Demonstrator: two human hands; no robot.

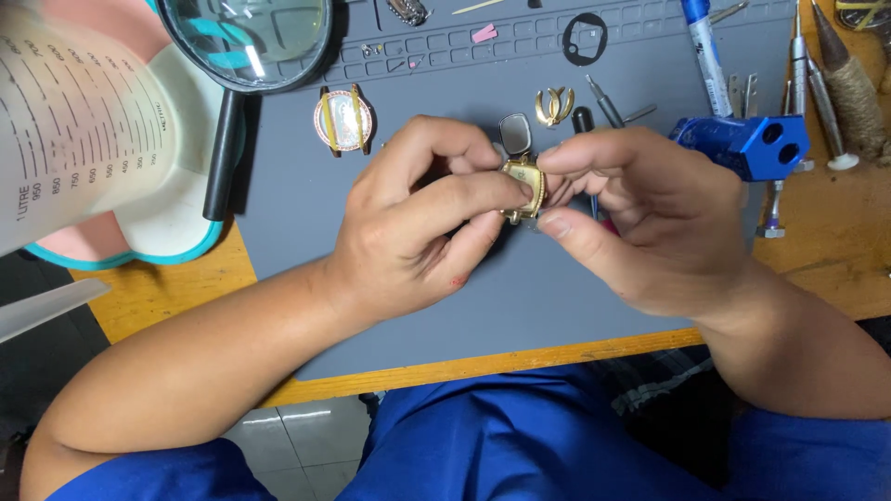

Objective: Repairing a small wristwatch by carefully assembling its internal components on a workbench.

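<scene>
Both hands meet over a grey work mat and pinch a small gold-coloured watch case. My left hand grips it from the left with thumb and fingers. My right hand holds its right edge between thumb and forefinger. Just behind the case lies a small dark rounded-square glass piece. A slim tool with a black tip is partly hidden behind my right hand.
A magnifying glass with a black handle lies at the mat's left edge beside a clear measuring jug. A round gold-trimmed part, gold clips, a black ring gasket, a blue block holder, a pen and screwdrivers lie behind.
</scene>
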